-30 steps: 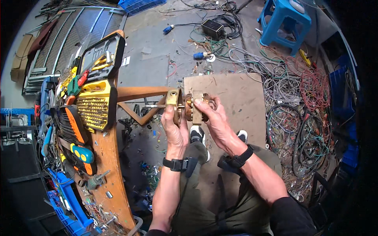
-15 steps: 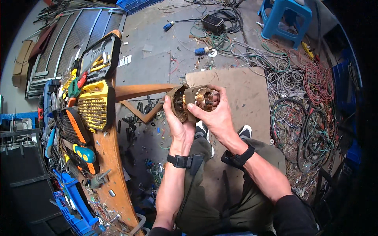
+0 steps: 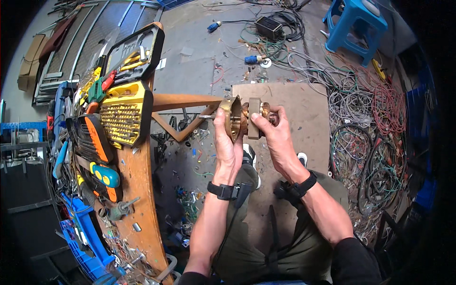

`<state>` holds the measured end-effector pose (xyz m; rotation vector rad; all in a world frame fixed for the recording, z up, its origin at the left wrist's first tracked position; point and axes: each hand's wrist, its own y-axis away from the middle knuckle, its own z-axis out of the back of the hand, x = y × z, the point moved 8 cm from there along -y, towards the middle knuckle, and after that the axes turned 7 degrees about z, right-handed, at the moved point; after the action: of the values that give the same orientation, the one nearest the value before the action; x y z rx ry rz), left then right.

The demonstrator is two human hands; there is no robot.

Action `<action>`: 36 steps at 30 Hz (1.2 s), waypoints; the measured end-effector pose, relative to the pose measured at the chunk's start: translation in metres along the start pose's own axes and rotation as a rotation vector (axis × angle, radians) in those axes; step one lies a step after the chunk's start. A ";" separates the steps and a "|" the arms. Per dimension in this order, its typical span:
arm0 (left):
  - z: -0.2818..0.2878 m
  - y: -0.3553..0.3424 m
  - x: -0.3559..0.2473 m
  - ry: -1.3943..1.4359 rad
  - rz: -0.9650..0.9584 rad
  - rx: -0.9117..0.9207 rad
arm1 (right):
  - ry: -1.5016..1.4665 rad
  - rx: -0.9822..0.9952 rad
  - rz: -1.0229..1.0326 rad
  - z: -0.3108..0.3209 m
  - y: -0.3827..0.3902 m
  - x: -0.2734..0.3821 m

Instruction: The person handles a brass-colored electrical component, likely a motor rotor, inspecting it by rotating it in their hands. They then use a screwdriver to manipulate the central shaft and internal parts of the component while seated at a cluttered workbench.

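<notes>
My left hand [image 3: 226,149] is closed round a brass-coloured motor end cover [image 3: 229,105], thumb on its outer side. A thin metal shaft [image 3: 207,117] sticks out to the left of that cover. In my right hand [image 3: 281,140] is a motor stator [image 3: 254,105], a squarish block with copper windings showing on both sides. My right thumb presses on the block's near side, and the other fingers curl behind its right end. Cover and stator are held level side by side above a brown cardboard sheet [image 3: 304,114], the stator close to the cover's open side.
On the left, a wooden bench [image 3: 135,178] carries a yellow bit set [image 3: 121,114], an open tool case [image 3: 137,50], orange-and-black tool holders and a blue tray [image 3: 80,213]. Tangled cables [image 3: 351,114] cover the floor at right. A blue stool [image 3: 356,28] stands far right.
The end cover and stator have moved slightly right and turned edge-on to view. More of the windings between them shows, and the shaft on the left has come into sight.
</notes>
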<state>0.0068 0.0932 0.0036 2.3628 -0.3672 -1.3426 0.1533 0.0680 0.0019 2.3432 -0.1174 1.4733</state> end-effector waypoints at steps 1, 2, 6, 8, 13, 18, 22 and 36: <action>0.002 0.000 -0.001 -0.019 -0.021 0.004 | -0.026 0.000 0.009 -0.001 0.001 -0.001; 0.003 0.001 -0.003 -0.037 -0.041 0.009 | -0.053 0.001 0.019 -0.003 0.001 -0.001; 0.003 0.004 -0.010 0.020 -0.071 0.017 | 0.055 0.148 0.167 -0.014 0.001 0.012; 0.004 0.006 -0.014 0.067 -0.086 -0.003 | 0.154 0.184 0.249 -0.020 0.003 0.017; 0.010 0.006 -0.018 0.041 -0.107 -0.002 | 0.209 0.240 0.298 -0.023 0.007 0.022; 0.016 0.005 -0.012 0.033 -0.072 0.069 | 0.206 0.283 0.208 -0.021 0.005 0.034; 0.015 0.004 -0.006 -0.018 -0.077 0.076 | 0.626 0.382 0.776 -0.029 0.014 0.067; -0.003 -0.004 0.028 -0.142 0.146 0.121 | 0.815 0.599 0.541 0.007 -0.006 0.052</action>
<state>0.0240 0.0857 -0.0179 2.2912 -0.6663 -1.4589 0.1837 0.0773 0.0437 1.9450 -0.1024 2.9566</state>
